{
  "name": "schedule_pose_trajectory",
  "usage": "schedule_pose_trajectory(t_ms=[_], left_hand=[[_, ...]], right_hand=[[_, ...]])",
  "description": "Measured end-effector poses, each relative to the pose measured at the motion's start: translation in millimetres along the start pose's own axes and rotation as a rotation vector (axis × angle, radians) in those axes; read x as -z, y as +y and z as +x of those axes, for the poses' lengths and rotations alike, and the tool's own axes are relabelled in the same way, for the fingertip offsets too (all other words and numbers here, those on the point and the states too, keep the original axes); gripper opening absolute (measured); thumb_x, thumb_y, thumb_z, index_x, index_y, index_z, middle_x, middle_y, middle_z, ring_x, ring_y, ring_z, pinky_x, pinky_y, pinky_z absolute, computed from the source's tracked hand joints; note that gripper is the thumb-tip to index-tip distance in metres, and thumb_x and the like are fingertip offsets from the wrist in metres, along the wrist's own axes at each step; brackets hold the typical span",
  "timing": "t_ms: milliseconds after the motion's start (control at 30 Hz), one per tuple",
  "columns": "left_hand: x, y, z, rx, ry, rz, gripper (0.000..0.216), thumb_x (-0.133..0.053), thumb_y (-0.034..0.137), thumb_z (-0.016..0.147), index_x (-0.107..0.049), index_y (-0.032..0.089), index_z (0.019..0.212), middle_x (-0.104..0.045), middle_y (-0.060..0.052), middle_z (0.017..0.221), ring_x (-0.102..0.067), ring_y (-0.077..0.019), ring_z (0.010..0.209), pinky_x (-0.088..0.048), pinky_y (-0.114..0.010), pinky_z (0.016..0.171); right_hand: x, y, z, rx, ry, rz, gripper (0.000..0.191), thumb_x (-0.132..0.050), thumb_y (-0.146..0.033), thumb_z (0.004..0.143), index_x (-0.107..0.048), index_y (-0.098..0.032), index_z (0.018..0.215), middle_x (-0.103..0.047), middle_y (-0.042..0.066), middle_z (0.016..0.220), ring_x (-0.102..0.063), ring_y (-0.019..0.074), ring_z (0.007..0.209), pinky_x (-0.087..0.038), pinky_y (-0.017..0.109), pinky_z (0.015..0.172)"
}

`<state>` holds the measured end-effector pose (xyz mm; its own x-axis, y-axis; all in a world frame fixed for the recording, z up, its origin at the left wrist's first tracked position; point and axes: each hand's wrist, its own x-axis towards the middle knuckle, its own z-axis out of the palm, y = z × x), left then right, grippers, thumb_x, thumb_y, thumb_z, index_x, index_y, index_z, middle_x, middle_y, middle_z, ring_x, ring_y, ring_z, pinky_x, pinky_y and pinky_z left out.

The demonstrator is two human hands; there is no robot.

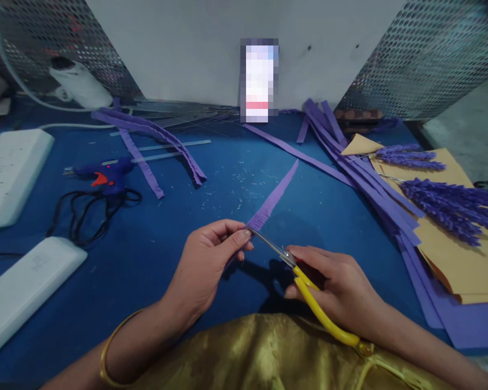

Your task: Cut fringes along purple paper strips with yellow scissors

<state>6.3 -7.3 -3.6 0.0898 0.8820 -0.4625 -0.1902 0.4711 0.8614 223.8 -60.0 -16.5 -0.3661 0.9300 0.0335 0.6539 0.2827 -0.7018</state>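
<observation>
Between thumb and fingers, my left hand (211, 265) pinches a narrow purple crepe paper strip (273, 199), whose free end slants up and away to the right. Fine crosswise cuts or creases show along the strip near the fingertips. My right hand (341, 281) holds yellow-handled scissors (315, 303). Their metal blades reach left to the strip, right beside my left thumb; whether they are parted there I cannot make out. Part of the strip is hidden under my left hand.
A blue glue gun (116, 174) with a black cord lies left, near white power strips (18, 176). Ruffled purple strips (158, 130) lie behind it. More purple strips (361, 173), purple flower sprigs (451, 208) and tan paper (451, 271) lie right. A blurred phone (259, 81) leans at the back.
</observation>
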Motion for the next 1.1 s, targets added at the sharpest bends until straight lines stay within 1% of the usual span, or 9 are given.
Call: schedule_pose_trajectory(t_ms=[333, 667, 833, 1000, 1100], left_hand=[[1.6, -2.6, 0.3, 0.003, -0.001, 0.004, 0.009, -0.081, 0.025, 0.07, -0.076, 0.017, 0.073, -0.068, 0.001, 0.061, -0.053, -0.0068, 0.054, -0.042, -0.016, 0.054], [2.7, -0.8, 1.4, -0.014, -0.017, 0.017, 0.009, -0.077, 0.026, 0.074, -0.076, 0.017, 0.072, -0.067, 0.002, 0.061, -0.051, -0.0062, 0.053, -0.042, -0.016, 0.054], [4.4, 0.6, 2.2, 0.027, -0.037, -0.008, 0.01, -0.077, 0.026, 0.073, -0.074, 0.017, 0.069, -0.065, 0.002, 0.059, -0.051, -0.0059, 0.052, -0.04, -0.015, 0.052], [7.1, 5.0, 4.2, 0.131, -0.132, -0.086, 0.018, -0.079, 0.025, 0.07, -0.069, 0.015, 0.058, -0.06, 0.002, 0.054, -0.048, -0.0051, 0.048, -0.039, -0.014, 0.048], [8.1, 5.1, 4.4, 0.133, -0.128, -0.081, 0.017, -0.08, 0.026, 0.07, -0.071, 0.015, 0.061, -0.063, 0.001, 0.056, -0.05, -0.0051, 0.05, -0.04, -0.014, 0.05]], right_hand=[[-0.1, 1.7, -0.6, 0.01, -0.011, 0.008, 0.05, -0.059, -0.059, 0.093, -0.069, -0.015, 0.114, -0.07, 0.006, 0.08, -0.062, 0.0175, 0.061, -0.046, 0.028, 0.056], [0.9, 1.6, -0.2, -0.001, -0.011, 0.009, 0.049, -0.06, -0.059, 0.093, -0.071, -0.015, 0.11, -0.072, 0.008, 0.081, -0.064, 0.0182, 0.062, -0.048, 0.028, 0.057], [0.2, 2.4, -0.3, -0.018, -0.018, 0.024, 0.045, -0.063, -0.057, 0.091, -0.071, -0.017, 0.11, -0.073, 0.007, 0.084, -0.065, 0.0187, 0.064, -0.049, 0.029, 0.059], [1.7, 0.4, -0.1, -0.099, -0.103, 0.164, 0.035, -0.067, -0.054, 0.089, -0.071, -0.019, 0.094, -0.072, 0.004, 0.083, -0.063, 0.0168, 0.067, -0.048, 0.025, 0.06], [2.1, 1.0, -0.1, -0.128, -0.115, 0.19, 0.033, -0.067, -0.053, 0.089, -0.07, -0.019, 0.09, -0.072, 0.003, 0.082, -0.061, 0.0162, 0.066, -0.048, 0.025, 0.06]])
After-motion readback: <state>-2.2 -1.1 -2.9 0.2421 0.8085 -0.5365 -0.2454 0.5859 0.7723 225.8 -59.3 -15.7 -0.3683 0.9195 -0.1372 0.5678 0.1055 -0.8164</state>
